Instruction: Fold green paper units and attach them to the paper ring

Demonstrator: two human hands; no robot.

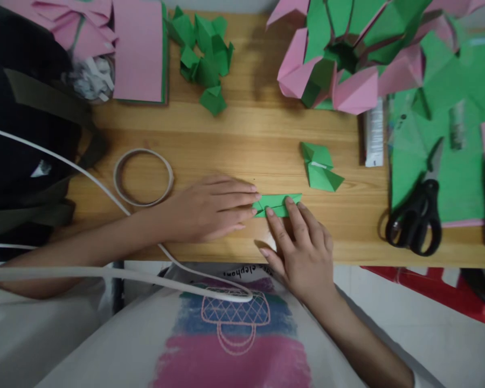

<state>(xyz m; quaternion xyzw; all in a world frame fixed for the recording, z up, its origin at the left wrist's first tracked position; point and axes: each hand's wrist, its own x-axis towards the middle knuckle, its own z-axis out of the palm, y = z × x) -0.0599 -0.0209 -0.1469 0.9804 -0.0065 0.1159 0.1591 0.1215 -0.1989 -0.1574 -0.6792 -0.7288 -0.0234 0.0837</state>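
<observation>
A narrow folded strip of green paper (278,203) lies flat on the wooden table near its front edge. At its left end rest the outstretched fingertips of my left hand (214,207), palm down. My right hand (303,242) presses the strip's middle and right part with its fingertips, fingers spread and thumb off to the side. Just beyond, to the right, sits a folded green paper piece (321,166) with a white patch showing in it.
Black-handled scissors (418,215) lie on green sheets (464,183) at the right. A pink and green paper construction (355,86) stands at the back, near several green folded pieces (206,51). A tape roll (117,180) and white cable (92,180) are left.
</observation>
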